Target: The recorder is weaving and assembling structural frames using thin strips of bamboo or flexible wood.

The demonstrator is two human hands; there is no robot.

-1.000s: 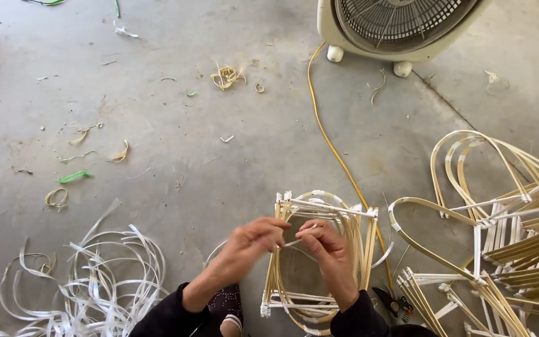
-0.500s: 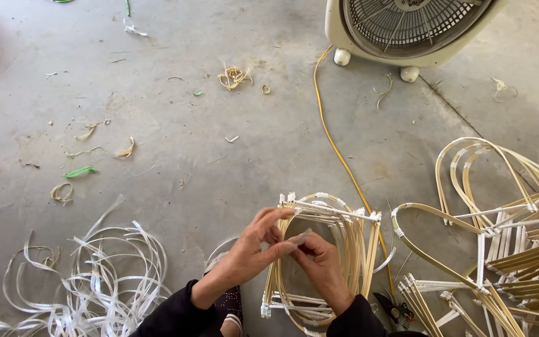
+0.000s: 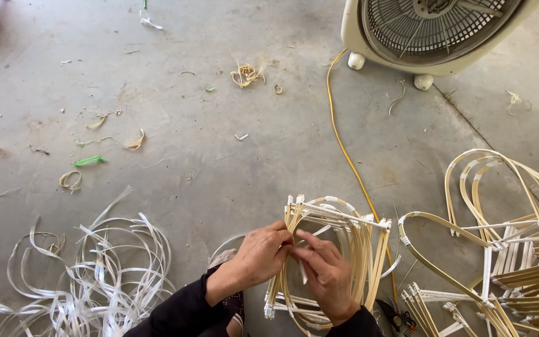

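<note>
Craft workshop: concrete floor (image 3: pixel 232 181) strewn with bamboo frames (image 3: pixel 519 249).

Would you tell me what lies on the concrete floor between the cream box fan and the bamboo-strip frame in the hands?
A yellow cable, seen from the head view.

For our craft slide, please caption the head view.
Left hand and right hand meet at a white strip on a cane frame.
</note>
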